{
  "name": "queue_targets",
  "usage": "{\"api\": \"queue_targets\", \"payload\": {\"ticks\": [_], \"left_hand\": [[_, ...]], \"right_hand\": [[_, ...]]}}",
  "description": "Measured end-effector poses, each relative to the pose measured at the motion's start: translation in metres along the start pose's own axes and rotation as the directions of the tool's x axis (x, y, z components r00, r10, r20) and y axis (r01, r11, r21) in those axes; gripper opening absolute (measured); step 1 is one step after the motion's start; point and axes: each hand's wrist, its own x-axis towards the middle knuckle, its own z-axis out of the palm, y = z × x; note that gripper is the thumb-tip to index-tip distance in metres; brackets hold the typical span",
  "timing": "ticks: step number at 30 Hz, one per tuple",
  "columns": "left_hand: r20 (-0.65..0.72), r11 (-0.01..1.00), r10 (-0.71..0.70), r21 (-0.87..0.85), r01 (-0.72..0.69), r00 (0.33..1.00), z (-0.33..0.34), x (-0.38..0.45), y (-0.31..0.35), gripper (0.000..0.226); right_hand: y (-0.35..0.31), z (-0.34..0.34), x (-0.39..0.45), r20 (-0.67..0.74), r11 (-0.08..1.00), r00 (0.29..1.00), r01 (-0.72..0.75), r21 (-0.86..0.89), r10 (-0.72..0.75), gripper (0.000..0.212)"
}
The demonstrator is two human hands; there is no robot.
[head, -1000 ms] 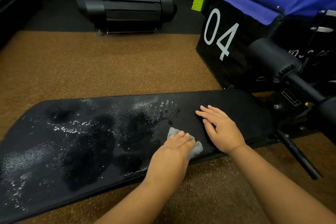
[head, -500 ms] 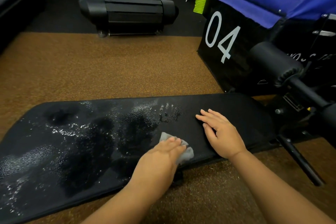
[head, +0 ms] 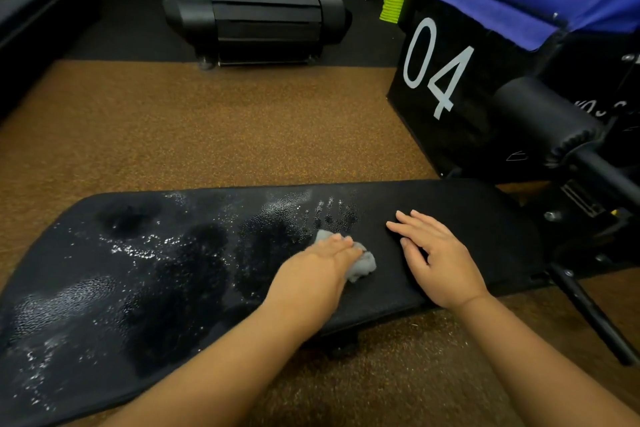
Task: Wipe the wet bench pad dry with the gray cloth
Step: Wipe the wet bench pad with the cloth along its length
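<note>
The left hand (head: 320, 262) is pressing the bunched gray cloth (head: 363, 265) onto the bench pad (head: 467, 218) and is sliding it leftward, off the near edge where it sat 1 second ago and toward the middle of the surface; the fingers are lying fairly flat over the cloth, with gray showing past the fingertips. The right hand (head: 438, 258) is staying put, open and flat on the dry right part, bracing; that means the stroke is only now reaching the wet sheen and droplets (head: 138, 253), so most of the drying is likely still ahead.
</note>
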Motion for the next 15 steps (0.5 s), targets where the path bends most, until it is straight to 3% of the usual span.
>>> {"api": "queue_targets", "payload": {"ticks": [5,8,12,15], "left_hand": [[-0.039,0.980,-0.198,-0.010,0.198,0.979,0.000,0.040,-0.004,0.044],[-0.079,0.984,-0.179,-0.002,0.179,0.981,0.008,0.026,0.008,0.040],[0.009,0.995,-0.095,-0.037,0.095,0.995,0.013,0.009,0.012,0.052],[0.138,0.980,-0.187,0.090,0.176,0.973,0.018,0.058,-0.010,0.056]], "right_hand": [[-0.003,0.000,-0.001,-0.007,1.000,1.000,-0.012,-0.008,0.012,0.034],[-0.002,0.001,-0.001,-0.010,1.000,1.000,-0.005,-0.012,0.005,0.035],[-0.001,0.001,0.000,-0.014,1.000,1.000,0.001,-0.002,-0.001,0.036],[-0.002,0.001,-0.001,-0.021,1.000,1.000,0.004,-0.011,-0.004,0.035]]}}
